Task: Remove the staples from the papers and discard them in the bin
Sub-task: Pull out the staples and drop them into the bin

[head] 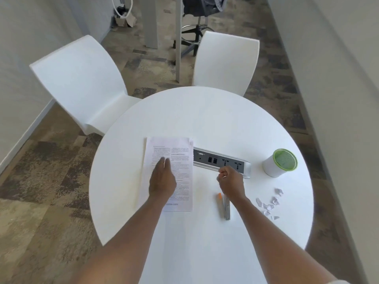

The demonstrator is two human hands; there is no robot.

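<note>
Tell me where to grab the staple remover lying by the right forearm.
Grip the staple remover across its narrow metal body at mid-length, coming straight down from above. It lies flat on the table, long axis pointing away, its orange end farthest.

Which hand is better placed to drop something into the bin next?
Probably the right hand: fingers pinched shut, it hovers nearer the white green-rimmed round bin. The left hand lies flat on the printed white paper sheets, steadying them.
</note>
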